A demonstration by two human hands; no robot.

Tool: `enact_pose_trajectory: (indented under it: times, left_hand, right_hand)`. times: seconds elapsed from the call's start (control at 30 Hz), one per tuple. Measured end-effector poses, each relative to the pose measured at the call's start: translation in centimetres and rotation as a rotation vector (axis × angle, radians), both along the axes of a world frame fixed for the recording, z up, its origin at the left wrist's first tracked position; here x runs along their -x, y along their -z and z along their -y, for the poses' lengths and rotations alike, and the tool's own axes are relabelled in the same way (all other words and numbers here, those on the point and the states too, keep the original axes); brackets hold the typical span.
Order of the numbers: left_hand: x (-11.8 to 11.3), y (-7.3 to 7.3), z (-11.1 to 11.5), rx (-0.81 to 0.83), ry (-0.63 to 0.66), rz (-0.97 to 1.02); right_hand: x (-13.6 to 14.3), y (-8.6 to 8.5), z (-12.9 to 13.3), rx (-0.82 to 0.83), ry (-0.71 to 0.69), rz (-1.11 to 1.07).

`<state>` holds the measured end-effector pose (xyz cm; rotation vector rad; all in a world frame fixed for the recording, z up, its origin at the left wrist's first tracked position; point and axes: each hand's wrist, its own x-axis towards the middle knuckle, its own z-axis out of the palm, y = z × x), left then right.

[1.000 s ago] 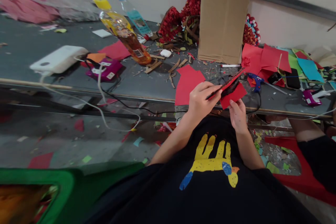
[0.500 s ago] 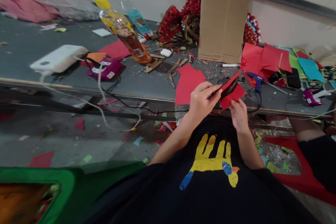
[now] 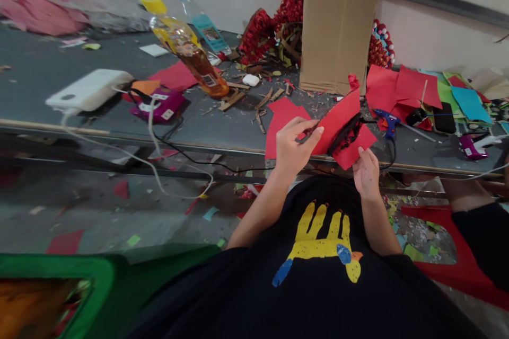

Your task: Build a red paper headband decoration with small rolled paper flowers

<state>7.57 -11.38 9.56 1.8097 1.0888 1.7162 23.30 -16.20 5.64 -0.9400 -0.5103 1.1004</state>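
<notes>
Well, black shirt [image 3: 318, 296]: soft and dark, with a yellow and blue animal shape on the front.
Left hand [image 3: 296, 145]: nearly closed, thumb and fingers pinching the left end of the red sheet, maybe so it won't flop.
Right hand [image 3: 366, 172]: a bit curled, with the corner of the red flap between thumb and fingers, perhaps to hold the two red bits apart.
Red sheet [image 3: 340, 116]: thin, bendy and curved, held up over the table's front edge, just before the shirt.
Red flap [image 3: 352, 153]: flat and smooth; I can't tell if it joins the sheet.
Black part [image 3: 345, 135]: bumpy and dark, between sheet and flap; what it is made of, I can't tell.
Glue gun [image 3: 391, 123]: hard blue plastic, lying with its handle toward us, likely so it's easy to grab.
Table [image 3: 222, 127]: flat and gray, with scraps all over.
Brown strips [image 3: 233, 101]: stiff torn bits, like cardboard.
Yellow-capped bottle [image 3: 191, 55]: clear and shiny, amber drink low inside.
Cardboard [image 3: 340, 26]: tall, brown and ridged, standing up by the wall.
Red frilly shapes [image 3: 258, 37]: round and ruffled, beside the cardboard.
</notes>
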Motion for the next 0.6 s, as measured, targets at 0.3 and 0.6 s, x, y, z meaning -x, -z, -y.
enact_pose_trajectory:
  times: [0.3, 0.6]
  left_hand:
    - [0.5, 1.5, -2.8, 0.238, 0.058, 0.289]
    - [0.8, 3.1, -5.6, 0.63, 0.148, 0.804]
  right_hand:
    - [-0.4, -0.3, 0.2, -0.032, 0.004, -0.007]
    - [-4.8, -2.7, 1.7, -0.157, 0.247, 0.184]
